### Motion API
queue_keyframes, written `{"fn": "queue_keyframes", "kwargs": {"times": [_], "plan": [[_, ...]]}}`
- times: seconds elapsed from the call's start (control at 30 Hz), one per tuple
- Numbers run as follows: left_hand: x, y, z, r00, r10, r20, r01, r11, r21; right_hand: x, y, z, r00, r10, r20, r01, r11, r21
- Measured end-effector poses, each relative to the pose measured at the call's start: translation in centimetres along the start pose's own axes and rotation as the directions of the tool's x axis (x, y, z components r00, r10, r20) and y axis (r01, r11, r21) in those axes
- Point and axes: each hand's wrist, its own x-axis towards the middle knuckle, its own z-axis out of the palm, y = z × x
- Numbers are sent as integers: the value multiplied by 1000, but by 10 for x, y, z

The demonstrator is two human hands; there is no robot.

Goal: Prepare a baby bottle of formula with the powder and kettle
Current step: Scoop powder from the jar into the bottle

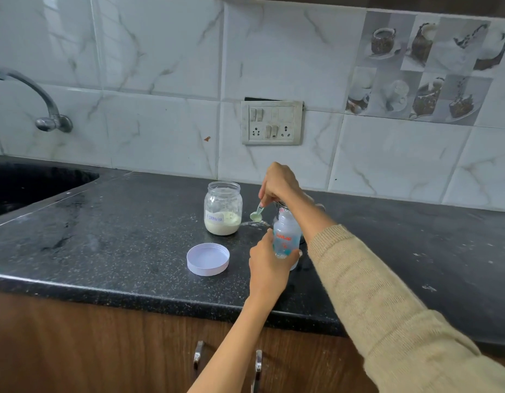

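My left hand (267,263) grips a clear baby bottle (286,236) with red print, upright above the black counter (118,236). My right hand (279,182) pinches the handle of a pale green scoop (257,214), which hangs between the bottle's open mouth and the open glass jar (223,208). The jar is labelled Formula and holds pale powder at its bottom. Its white lid (208,258) lies upturned on the counter in front of it. A metal object behind my right wrist is mostly hidden; I cannot tell what it is.
A dark sink (24,182) with a wall tap (44,109) lies at the far left. A switch and socket plate (271,122) sits on the tiled wall. Some spilled powder (254,223) marks the counter near the scoop. Cabinet handles (199,354) are below the counter edge.
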Motion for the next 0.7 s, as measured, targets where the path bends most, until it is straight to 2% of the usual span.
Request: {"fn": "queue_keyframes", "kwargs": {"times": [0.13, 0.3, 0.4, 0.6, 0.7], "plan": [[0, 0, -1, 1000, -14, 2, 14, 1000, -5, 2, -8, 8, 995, -65, 82, 80, 976, -204], [-1, 3, -3, 999, -38, 5, 38, 999, 0, 1, -12, 17, 965, 2, 264, 106, 914, -393], [-3, 6, -4, 999, -43, 10, 43, 999, -2, 0, -15, 21, 933, 79, 352, 97, 885, -456], [-6, 11, -6, 1000, -11, -1, 11, 1000, 11, -2, -14, 36, 894, 153, 421, 109, 837, -537], [-6, 11, -6, 1000, -6, -3, 6, 1000, 13, -2, -14, 39, 851, 169, 497, 134, 845, -517]]}}
